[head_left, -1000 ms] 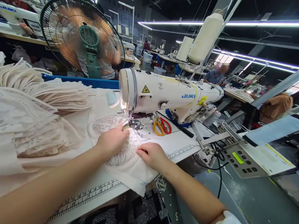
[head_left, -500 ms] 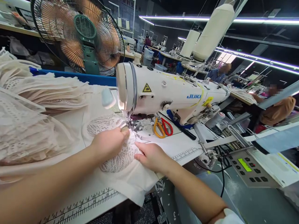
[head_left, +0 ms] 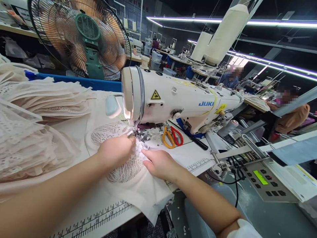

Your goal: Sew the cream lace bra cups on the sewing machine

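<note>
My left hand (head_left: 116,152) rests on the cream lace fabric (head_left: 123,170), fingers curled and pinching it just in front of the presser foot (head_left: 138,135) of the white JUKI sewing machine (head_left: 178,99). To its right, my right hand (head_left: 159,163) presses on the fabric edge with fingers bent down onto it. Plain cream cloth (head_left: 146,193) hangs over the table's front edge below both hands.
Scissors with orange and red handles (head_left: 172,136) lie under the machine arm. A pile of lace pieces (head_left: 29,132) fills the left. A fan (head_left: 79,36) stands behind. A control panel (head_left: 266,181) sits at right, thread cones (head_left: 223,33) above. People work at far tables.
Both hands have edged slightly toward the needle with the fabric. The view has shifted a little to the right and down.
</note>
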The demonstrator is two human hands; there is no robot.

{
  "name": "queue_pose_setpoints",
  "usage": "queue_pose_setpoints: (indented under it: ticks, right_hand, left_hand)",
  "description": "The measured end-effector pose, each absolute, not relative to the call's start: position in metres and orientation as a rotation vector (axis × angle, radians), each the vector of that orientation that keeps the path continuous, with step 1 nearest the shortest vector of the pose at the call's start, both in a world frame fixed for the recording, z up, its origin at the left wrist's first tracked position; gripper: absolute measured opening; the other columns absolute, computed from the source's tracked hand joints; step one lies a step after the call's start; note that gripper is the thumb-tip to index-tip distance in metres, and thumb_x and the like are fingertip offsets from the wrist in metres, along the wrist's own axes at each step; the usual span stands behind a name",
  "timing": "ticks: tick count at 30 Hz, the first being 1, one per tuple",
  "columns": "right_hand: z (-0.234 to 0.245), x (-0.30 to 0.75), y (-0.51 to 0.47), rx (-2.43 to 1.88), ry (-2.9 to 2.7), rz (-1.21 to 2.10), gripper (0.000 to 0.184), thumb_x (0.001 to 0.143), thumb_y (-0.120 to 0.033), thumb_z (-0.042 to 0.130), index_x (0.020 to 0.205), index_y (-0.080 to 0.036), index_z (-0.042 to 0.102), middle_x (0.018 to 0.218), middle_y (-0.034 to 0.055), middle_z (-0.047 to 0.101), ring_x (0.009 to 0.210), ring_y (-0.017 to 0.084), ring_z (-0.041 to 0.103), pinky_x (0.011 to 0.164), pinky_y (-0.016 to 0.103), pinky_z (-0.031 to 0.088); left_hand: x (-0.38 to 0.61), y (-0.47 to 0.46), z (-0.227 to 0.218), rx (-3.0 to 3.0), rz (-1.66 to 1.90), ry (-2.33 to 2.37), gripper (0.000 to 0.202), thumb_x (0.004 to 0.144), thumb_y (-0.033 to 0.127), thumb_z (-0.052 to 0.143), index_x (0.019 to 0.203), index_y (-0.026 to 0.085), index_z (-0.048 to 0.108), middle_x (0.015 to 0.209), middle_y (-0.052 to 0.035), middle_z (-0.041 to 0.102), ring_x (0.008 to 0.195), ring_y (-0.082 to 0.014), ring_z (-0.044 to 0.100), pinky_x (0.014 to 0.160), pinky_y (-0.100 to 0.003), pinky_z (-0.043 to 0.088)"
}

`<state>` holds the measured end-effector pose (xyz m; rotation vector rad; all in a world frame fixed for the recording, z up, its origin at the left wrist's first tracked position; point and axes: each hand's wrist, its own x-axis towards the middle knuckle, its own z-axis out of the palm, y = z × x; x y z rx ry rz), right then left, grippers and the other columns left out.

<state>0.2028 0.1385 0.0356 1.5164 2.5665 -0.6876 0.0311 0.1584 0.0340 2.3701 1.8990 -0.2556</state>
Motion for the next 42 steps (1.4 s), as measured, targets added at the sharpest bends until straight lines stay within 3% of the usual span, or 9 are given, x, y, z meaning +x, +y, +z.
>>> queue_pose_setpoints:
  ticks: [4, 12, 16, 19, 22, 25, 27, 34, 42]
  right_hand:
    - [0.038, 0.201, 0.14, 1.506, 2.566, -0.617, 0.049, 0.094, -0.028, 0.043, 0.141, -0.015, 0.047, 0.119, 0.0147, 0.067, 0.11, 0.027, 0.061, 0.086, 0.034, 0.045]
    - [0.037, 0.194, 0.149, 1.519, 2.555, -0.484, 0.046, 0.093, -0.028, 0.04, 0.138, -0.019, 0.047, 0.102, 0.0107, 0.072, 0.097, 0.026, 0.065, 0.073, 0.033, 0.045]
    - [0.034, 0.199, 0.144, 1.526, 2.618, -0.441, 0.04, 0.095, -0.03, 0.039, 0.132, -0.021, 0.052, 0.098, 0.009, 0.071, 0.091, 0.024, 0.064, 0.066, 0.031, 0.04]
    - [0.033, 0.21, 0.136, 1.437, 2.7, -0.383, 0.033, 0.096, -0.028, 0.037, 0.117, -0.022, 0.061, 0.094, 0.0072, 0.07, 0.086, 0.022, 0.063, 0.06, 0.029, 0.034]
    - [0.03, 0.221, 0.129, 1.327, 2.743, -0.347, 0.033, 0.095, -0.024, 0.038, 0.118, -0.023, 0.062, 0.091, 0.0065, 0.069, 0.084, 0.021, 0.061, 0.056, 0.029, 0.027]
    - [0.026, 0.227, 0.128, 1.316, 2.741, -0.374, 0.036, 0.094, -0.025, 0.041, 0.126, -0.023, 0.059, 0.093, 0.0072, 0.069, 0.084, 0.022, 0.061, 0.055, 0.029, 0.025]
    - [0.025, 0.227, 0.13, 1.327, 2.737, -0.404, 0.037, 0.094, -0.025, 0.041, 0.126, -0.024, 0.059, 0.095, 0.0069, 0.069, 0.086, 0.022, 0.061, 0.055, 0.028, 0.026]
    - [0.03, 0.218, 0.145, 1.351, 2.674, -0.47, 0.041, 0.094, -0.026, 0.04, 0.133, -0.028, 0.054, 0.091, 0.0052, 0.072, 0.083, 0.022, 0.064, 0.053, 0.028, 0.029]
    - [0.038, 0.205, 0.157, 1.344, 2.59, -0.485, 0.046, 0.092, -0.026, 0.041, 0.138, -0.026, 0.047, 0.083, 0.0067, 0.071, 0.078, 0.024, 0.066, 0.051, 0.028, 0.031]
  left_hand:
    - [0.029, 0.163, 0.033, 2.344, -0.251, 1.901, 0.052, 0.084, 0.018, 0.039, 0.133, 0.018, 0.057, 0.103, -0.0176, 0.065, 0.072, -0.0319, 0.065, 0.048, -0.035, 0.039]
    - [0.022, 0.171, 0.035, 2.378, -0.168, 1.938, 0.045, 0.092, 0.022, 0.032, 0.124, 0.016, 0.063, 0.107, -0.0154, 0.063, 0.074, -0.0241, 0.063, 0.049, -0.027, 0.037]
    - [0.015, 0.163, 0.039, 2.388, -0.126, 1.954, 0.048, 0.092, 0.018, 0.028, 0.128, 0.02, 0.059, 0.118, -0.0161, 0.059, 0.086, -0.0266, 0.065, 0.055, -0.029, 0.044]
    - [0.008, 0.15, 0.041, 2.448, -0.101, 1.916, 0.046, 0.093, 0.022, 0.028, 0.12, 0.02, 0.065, 0.141, -0.0178, 0.046, 0.109, -0.0333, 0.06, 0.072, -0.039, 0.052]
    - [0.0, 0.137, 0.038, 2.517, -0.173, 1.868, 0.046, 0.091, 0.044, 0.041, 0.121, 0.017, 0.065, 0.15, -0.0211, 0.037, 0.126, -0.0409, 0.048, 0.092, -0.055, 0.046]
    - [-0.011, 0.129, 0.027, 2.494, -0.313, 1.872, 0.077, 0.075, 0.062, 0.059, 0.14, 0.023, 0.049, 0.158, -0.0197, 0.023, 0.138, -0.0482, 0.03, 0.094, -0.073, 0.036]
    - [-0.019, 0.129, 0.019, 2.459, -0.348, 1.855, 0.089, 0.07, 0.066, 0.061, 0.146, 0.026, 0.039, 0.161, -0.0171, 0.013, 0.139, -0.0511, 0.024, 0.089, -0.077, 0.037]
    - [-0.029, 0.157, 0.022, 2.274, -0.438, 1.879, 0.099, 0.066, 0.064, 0.064, 0.15, 0.025, 0.03, 0.163, -0.015, -0.002, 0.145, -0.0434, 0.015, 0.098, -0.059, 0.043]
    - [-0.042, 0.191, 0.024, 2.299, -0.378, 1.836, 0.098, 0.067, 0.054, 0.069, 0.149, 0.015, 0.031, 0.16, -0.0252, -0.004, 0.146, -0.0423, 0.014, 0.114, -0.048, 0.025]
